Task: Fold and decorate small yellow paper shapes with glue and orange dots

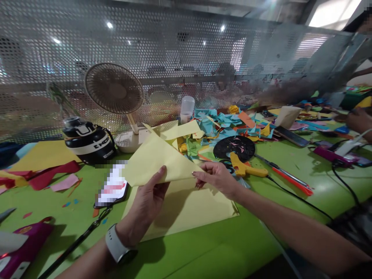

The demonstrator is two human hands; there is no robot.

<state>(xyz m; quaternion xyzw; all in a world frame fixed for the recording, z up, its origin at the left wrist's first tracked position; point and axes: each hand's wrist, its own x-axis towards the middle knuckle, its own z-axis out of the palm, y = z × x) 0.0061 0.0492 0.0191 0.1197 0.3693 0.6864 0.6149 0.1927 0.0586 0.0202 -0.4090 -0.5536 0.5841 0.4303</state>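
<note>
A folded sheet of pale yellow paper (157, 159) is held up between my two hands. My left hand (154, 197), with a white-strapped watch on the wrist, grips its lower edge, thumb on top and fingers underneath. My right hand (213, 178) pinches the paper's right corner between thumb and fingers. Below it, a larger yellow sheet (186, 213) lies flat on the green table, partly shaded by my hands. Just beyond my right hand lies a yellow glue gun (247, 168) beside a round black mat (234, 148).
A phone (112, 188), a black bottle (90, 143) and a fan (114, 91) stand or lie on the left. Coloured paper scraps (221, 124) pile up at the back. A box cutter (290, 178) and a purple power strip (328, 155) lie right; another person's hand (359, 118) is beyond.
</note>
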